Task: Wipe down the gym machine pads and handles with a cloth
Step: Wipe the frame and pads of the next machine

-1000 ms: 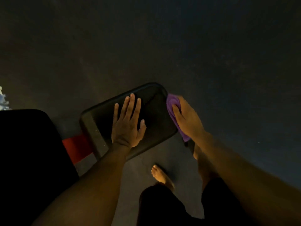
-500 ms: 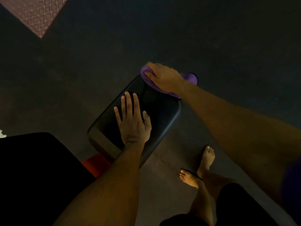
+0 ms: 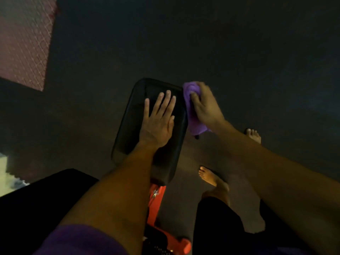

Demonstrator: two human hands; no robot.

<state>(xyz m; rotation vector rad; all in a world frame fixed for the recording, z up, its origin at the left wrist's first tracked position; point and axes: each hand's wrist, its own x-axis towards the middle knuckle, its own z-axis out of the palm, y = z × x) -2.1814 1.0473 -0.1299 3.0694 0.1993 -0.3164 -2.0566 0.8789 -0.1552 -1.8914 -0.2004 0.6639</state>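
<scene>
Pretty dim shot, looking straight down. The black pad (image 3: 132, 126) sits in the middle of the view, a rounded rectangle running from near to far, and it's mounted on a red frame (image 3: 156, 197) that pokes out from under its near end.

The left hand (image 3: 158, 122) lies flat on top of the pad, fingers straight and slightly spread, palm down, not gripping anything. Its forearm crosses the near half of the pad, so that stretch of the surface is hidden.

The right hand (image 3: 204, 107) is at the pad's far right corner, fingers curled over a bunched purple cloth (image 3: 195, 124) and pressing it against the right edge of the pad. The cloth runs down that edge and a bit of it hangs out below the wrist. The hand is a little blurry, so I can't make out exactly how the fingertips sit in the cloth.

Around it: dark floor (image 3: 239, 52) everywhere, a pinkish patterned mat (image 3: 24, 43) at the far left, and a pale patch (image 3: 7, 172) at the left edge that I can't identify. A big black padded surface (image 3: 46, 199) fills the near left corner. Two bare feet stand on the floor to the right of the pad, one near (image 3: 211, 177) and one further right (image 3: 253, 135), partly behind the right forearm. Black shorts (image 3: 217, 227) and a purple sleeve (image 3: 82, 240) show at the bottom.
</scene>
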